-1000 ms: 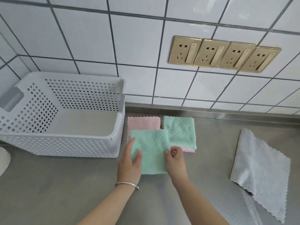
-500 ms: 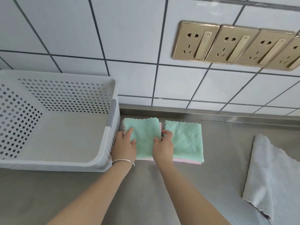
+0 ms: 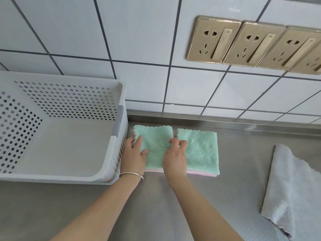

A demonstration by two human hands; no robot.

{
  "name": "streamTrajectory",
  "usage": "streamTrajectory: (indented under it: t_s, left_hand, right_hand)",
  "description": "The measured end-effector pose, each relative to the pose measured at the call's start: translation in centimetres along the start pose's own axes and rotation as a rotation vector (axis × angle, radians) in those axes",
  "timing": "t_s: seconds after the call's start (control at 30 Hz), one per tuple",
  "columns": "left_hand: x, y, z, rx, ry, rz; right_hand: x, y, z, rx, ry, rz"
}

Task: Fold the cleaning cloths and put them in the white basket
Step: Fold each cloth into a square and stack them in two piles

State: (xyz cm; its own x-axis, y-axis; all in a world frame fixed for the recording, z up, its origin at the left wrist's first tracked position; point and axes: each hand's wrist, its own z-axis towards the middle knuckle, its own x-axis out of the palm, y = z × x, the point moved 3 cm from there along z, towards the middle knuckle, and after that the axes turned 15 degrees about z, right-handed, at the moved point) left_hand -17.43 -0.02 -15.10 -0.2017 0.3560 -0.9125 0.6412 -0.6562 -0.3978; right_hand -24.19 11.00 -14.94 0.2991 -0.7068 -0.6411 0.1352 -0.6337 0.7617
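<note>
Head view: two folded stacks sit side by side on the grey metal counter [image 3: 173, 214], near the wall, just right of the white plastic basket with holes [image 3: 119, 129]. The left folded green fluffy cloth [image 3: 156, 141] lies on a pink cloth [image 3: 154, 170], of which only a thin edge shows. The right folded green cloth [image 3: 201, 150] lies on pink too. A loose grey fluffy cloth [image 3: 293, 185] lies well apart, on the right, not yet folded. The basket looks to have no cloths inside.

Left hand [image 3: 133, 153] rests on the left edge of the left green cloth, fingers mostly straight & pressing down; its grip is spread, not pinching. Right hand [image 3: 174, 157] sits on that cloth's right edge w/ fingers curled at the gap between the stacks. I think it pinches the edge, but can't tell for sure.

Cloths look soft, light & floppy. They won't break and won't slip much. A stack can fall open if picked up by one corner. Best to hold both side edges, thumbs on top & fingers under the pink one, and lift the stack flat.

Vs. 0.5 s ago: cloths & hands are in nearly the same spots. The camera has come closer and a bit lower. Vs. 1 s ago: the green cloth was held nearer the person, off the pink one; now it lies on top.
</note>
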Motion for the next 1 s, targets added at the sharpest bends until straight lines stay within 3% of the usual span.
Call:
streamTrajectory:
  t_s: [0.17, 0.23, 0.3, 0.4, 0.47, 0.57, 0.9, 0.97, 1.0]
  left_hand:
    - [0.4, 0.2, 0.1, -0.024, 0.011, 0.058]
    - [0.6, 0.3, 0.1, -0.033, 0.046, 0.103]
    - [0.8, 0.3, 0.0, 0.006, -0.010, 0.222]
    - [1.3, -0.4, -0.3, 0.159, -0.072, 0.520]
    - [1.9, -0.7, -0.2, 0.266, -0.034, 0.638]
    - [2.9, 0.2, 0.3, 0.238, 0.084, 0.673]
    - [3.6, 1.6, 0.9, 0.123, 0.276, 0.523]
    - [2.2, 0.8, 0.7, 0.101, 0.268, 0.531]
    - [1.4, 0.4, 0.5, 0.093, 0.226, 0.511]
  right_hand:
    - [0.0, -0.3, 0.0, -0.040, 0.032, -0.031]
    - [0.2, -0.4, -0.1, -0.154, -0.030, -0.093]
    - [0.4, -0.4, 0.0, -0.288, -0.039, -0.277]
    - [0.7, -0.3, 0.2, -0.430, 0.128, -0.596]
    - [1.0, -0.6, 0.7, -0.428, 0.206, -0.704]
    - [1.5, -1.6, 1.4, -0.372, 0.332, -0.642]
    - [1.2, -1.4, 3.2, -0.367, 0.444, -0.619]
    - [-0.2, -1.1, 2.4, -0.426, 0.368, -0.509]
    - [-1.3, -1.1, 1.6, -0.461, 0.242, -0.443]
